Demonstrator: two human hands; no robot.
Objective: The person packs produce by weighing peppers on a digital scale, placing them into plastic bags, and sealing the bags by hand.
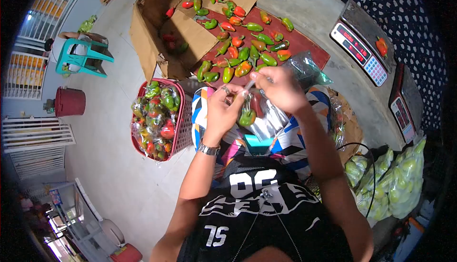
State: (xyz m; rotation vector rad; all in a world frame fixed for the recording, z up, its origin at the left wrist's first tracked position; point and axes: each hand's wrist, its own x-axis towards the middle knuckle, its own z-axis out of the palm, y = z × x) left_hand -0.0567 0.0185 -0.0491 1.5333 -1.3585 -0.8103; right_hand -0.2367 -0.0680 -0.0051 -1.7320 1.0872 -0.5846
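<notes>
Over my lap, my left hand (pixel 223 107) pinches the twisted neck of a clear plastic bag (pixel 258 114). Red and green peppers (pixel 247 118) show through the plastic. My right hand (pixel 280 89) grips the same neck from the other side, its fingers closed close to the left fingertips. Part of the bag hangs below the right hand. Just beyond my hands, many loose red and green peppers (pixel 244 68) lie on a dark red board (pixel 312 48). A dark stack of clear plastic bags (pixel 309 69) rests at the board's near right corner.
A pink basket (pixel 183 119) of bagged peppers stands at left, beside an open cardboard box (pixel 145 48). At right are a digital scale (pixel 359 50) carrying one pepper (pixel 381 46), a second scale (pixel 402 114), and bags of pale green produce (pixel 400 181). A teal chair (pixel 85 57) stands farther left.
</notes>
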